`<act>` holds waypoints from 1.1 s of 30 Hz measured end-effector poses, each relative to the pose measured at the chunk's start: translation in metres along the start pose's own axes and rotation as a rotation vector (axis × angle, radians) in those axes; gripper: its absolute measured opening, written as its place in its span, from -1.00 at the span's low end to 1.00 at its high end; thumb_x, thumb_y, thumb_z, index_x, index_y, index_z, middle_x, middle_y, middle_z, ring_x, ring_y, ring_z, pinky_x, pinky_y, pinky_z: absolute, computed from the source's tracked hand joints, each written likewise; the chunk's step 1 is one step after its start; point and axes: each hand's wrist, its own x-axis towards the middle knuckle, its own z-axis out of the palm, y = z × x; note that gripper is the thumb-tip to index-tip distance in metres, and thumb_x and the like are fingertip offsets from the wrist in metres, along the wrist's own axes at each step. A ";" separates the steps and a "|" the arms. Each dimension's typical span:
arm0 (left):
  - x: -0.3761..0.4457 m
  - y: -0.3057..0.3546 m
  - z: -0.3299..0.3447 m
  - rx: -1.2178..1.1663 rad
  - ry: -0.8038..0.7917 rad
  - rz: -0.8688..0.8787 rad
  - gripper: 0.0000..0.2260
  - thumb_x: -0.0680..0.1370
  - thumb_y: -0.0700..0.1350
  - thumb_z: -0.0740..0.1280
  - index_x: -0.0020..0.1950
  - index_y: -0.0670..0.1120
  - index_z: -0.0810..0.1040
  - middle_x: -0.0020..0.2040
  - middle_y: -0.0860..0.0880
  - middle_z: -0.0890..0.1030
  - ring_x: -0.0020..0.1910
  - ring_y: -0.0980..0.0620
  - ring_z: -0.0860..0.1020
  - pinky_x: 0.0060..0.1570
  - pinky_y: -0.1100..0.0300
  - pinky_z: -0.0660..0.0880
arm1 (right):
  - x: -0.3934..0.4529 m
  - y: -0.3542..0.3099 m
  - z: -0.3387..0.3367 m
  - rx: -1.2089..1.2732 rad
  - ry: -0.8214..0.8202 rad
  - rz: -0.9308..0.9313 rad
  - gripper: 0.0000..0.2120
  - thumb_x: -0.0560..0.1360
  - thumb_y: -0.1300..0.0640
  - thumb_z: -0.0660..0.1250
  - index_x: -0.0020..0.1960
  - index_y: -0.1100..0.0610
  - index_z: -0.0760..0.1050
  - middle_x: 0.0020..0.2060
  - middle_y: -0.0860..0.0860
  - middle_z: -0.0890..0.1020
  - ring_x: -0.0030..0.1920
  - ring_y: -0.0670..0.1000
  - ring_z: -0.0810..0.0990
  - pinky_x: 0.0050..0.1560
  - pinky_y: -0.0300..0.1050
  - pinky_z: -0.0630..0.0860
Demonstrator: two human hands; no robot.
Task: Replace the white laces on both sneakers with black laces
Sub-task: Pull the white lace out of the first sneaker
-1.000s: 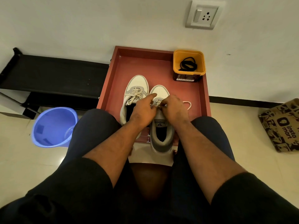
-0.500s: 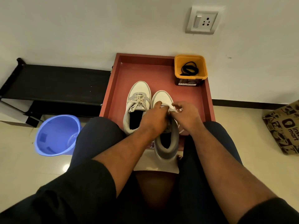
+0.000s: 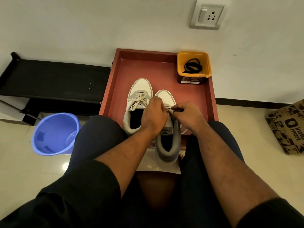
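Two white-and-grey sneakers stand side by side on a red tray [image 3: 115, 89]. The left sneaker [image 3: 139, 89] still carries its white lace [image 3: 139, 99], tied loosely. My left hand [image 3: 153, 116] grips the tongue area of the right sneaker [image 3: 167, 145], whose heel hangs over the tray's near edge. My right hand [image 3: 189, 115] pinches a bit of white lace at that shoe's eyelets. Most of this lace is hidden under my hands. Black laces [image 3: 192, 67] lie coiled in a yellow tub [image 3: 181, 63] at the tray's far right corner.
A blue bucket [image 3: 54, 134] stands on the floor to the left, beside a low black rack [image 3: 54, 79]. A printed paper bag [image 3: 286, 125] sits at the right. The wall with a socket [image 3: 208, 14] rises right behind the tray. My knees flank the shoes.
The view has tipped down a little. My right hand has shifted right and down along the right sneaker's side, pulling on the white lace. The loop seen beside the shoe a second ago is gone.
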 end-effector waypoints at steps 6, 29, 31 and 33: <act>0.001 -0.002 -0.007 0.118 -0.260 0.102 -0.70 0.58 -0.12 0.25 0.31 -0.07 0.42 0.44 -0.07 0.33 0.25 -0.13 0.49 0.11 -0.06 0.50 | -0.004 -0.002 0.000 0.018 -0.007 -0.020 -0.73 0.50 0.19 0.37 0.19 0.09 0.60 0.04 -0.02 0.65 0.02 -0.09 0.61 0.11 -0.11 0.58; 0.001 -0.002 -0.008 0.195 0.135 0.187 -0.85 0.57 -0.15 0.31 -0.02 -0.18 0.65 0.48 -0.15 0.31 0.47 -0.17 0.23 0.41 -0.02 0.26 | -0.003 -0.004 -0.002 0.066 0.004 0.034 -0.74 0.46 0.25 0.35 0.13 0.11 0.63 -0.05 -0.02 0.66 -0.07 -0.10 0.60 -0.01 -0.19 0.57; 0.006 -0.002 -0.024 -0.012 0.319 0.007 -0.89 0.58 -0.18 0.30 0.01 -0.16 0.61 0.45 -0.15 0.33 0.44 -0.13 0.27 0.36 0.11 0.28 | -0.002 -0.004 -0.002 0.057 0.005 0.039 -0.75 0.45 0.26 0.35 0.11 0.12 0.64 -0.12 -0.04 0.65 -0.13 -0.10 0.58 -0.04 -0.16 0.57; 0.010 -0.003 -0.038 -0.067 0.384 -0.158 -0.87 0.57 -0.17 0.31 0.10 -0.09 0.56 0.50 -0.13 0.26 0.48 -0.13 0.20 0.36 0.13 0.22 | -0.001 -0.005 -0.001 0.050 -0.008 0.036 -0.75 0.45 0.27 0.33 0.09 0.11 0.65 -0.21 -0.09 0.61 -0.23 -0.15 0.54 -0.18 -0.21 0.52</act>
